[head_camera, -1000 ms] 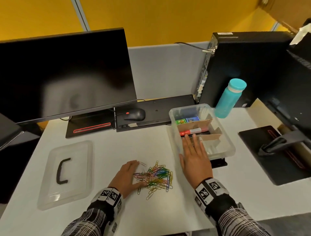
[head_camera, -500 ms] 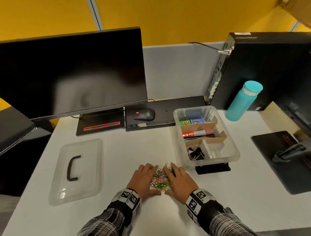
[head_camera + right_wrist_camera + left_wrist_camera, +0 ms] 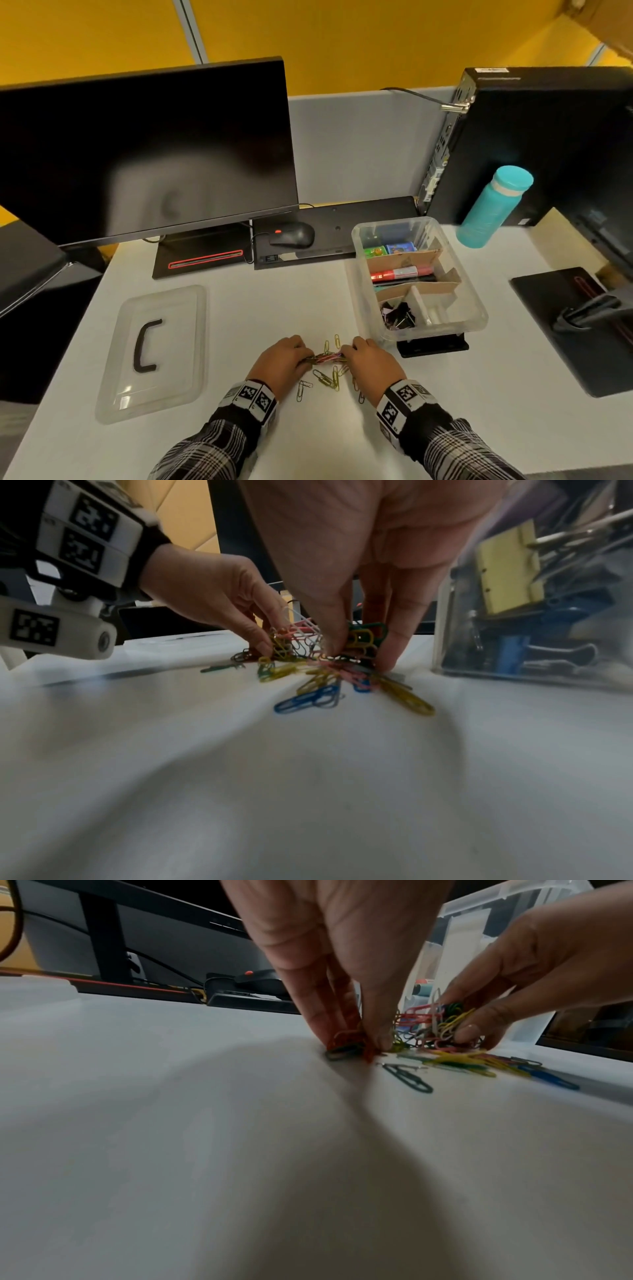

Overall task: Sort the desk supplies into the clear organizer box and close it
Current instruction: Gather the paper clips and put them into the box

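A bunch of coloured paper clips [image 3: 327, 358] lies on the white desk near the front edge. My left hand [image 3: 282, 361] pinches its left end and my right hand [image 3: 371, 361] pinches its right end, fingertips down on the desk. Several loose clips [image 3: 325, 378] lie scattered below and above the bunch. In the wrist views the clips [image 3: 435, 1020] [image 3: 329, 647] sit between both sets of fingertips. The clear organizer box [image 3: 478, 310] stands open just right of my right hand, holding markers, binder clips and small coloured boxes in cardboard dividers. Its clear lid [image 3: 154, 353] with a black handle lies flat at the left.
A dark monitor [image 3: 144, 150] stands at the back left, a black mouse [image 3: 293, 234] on a keyboard behind the clips. A teal bottle [image 3: 495, 205] and a black computer tower [image 3: 541, 144] stand at the back right. A black monitor base [image 3: 575, 325] lies at the right.
Both hands went from flat beside the spread pile to closing in on it, and now pinch the clips into a tight bunch. Some clips have fallen loose around it.
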Demonstrator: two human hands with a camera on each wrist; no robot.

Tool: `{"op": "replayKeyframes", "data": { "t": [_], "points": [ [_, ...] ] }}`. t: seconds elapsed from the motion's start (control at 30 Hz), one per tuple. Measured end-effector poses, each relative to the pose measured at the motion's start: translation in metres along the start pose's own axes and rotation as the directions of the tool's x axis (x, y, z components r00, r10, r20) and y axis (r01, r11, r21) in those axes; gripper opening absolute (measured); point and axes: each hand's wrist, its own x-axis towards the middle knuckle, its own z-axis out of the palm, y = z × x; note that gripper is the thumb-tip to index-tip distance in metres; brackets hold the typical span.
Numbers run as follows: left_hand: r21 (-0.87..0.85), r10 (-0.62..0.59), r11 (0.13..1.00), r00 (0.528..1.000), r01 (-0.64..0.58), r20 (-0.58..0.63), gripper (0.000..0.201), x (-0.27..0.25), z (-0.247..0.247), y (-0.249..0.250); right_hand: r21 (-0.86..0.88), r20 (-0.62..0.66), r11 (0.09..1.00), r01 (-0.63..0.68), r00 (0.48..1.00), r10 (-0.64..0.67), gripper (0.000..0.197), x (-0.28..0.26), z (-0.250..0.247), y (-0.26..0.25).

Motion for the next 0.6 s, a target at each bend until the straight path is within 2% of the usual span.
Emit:
{"op": "replayKeyframes", "data": {
  "t": [0.13,0.37,0.5,0.6],
  "points": [
    [-0.050,-0.038,0.998,0.999,0.038,-0.008,0.028,0.000,-0.002,-0.006,0.016,-0.024,1.000,0.026,0.999,-0.026,0.038,-0.006,-0.007,-0.001],
    [-0.076,-0.090,0.993,0.995,0.087,-0.045,0.028,-0.004,-0.003,-0.014,0.050,-0.149,0.995,0.084,0.986,-0.076,0.040,-0.024,-0.030,-0.005],
    [-0.106,-0.112,0.989,0.991,0.104,-0.073,0.026,-0.004,-0.005,-0.017,0.140,-0.222,0.984,0.107,0.972,-0.074,0.034,-0.030,-0.041,-0.004],
    [-0.114,-0.127,0.987,0.988,0.116,-0.090,0.025,-0.003,-0.006,-0.018,0.181,-0.221,0.973,0.140,0.970,-0.099,0.032,-0.034,-0.050,-0.006]
  ]
}}
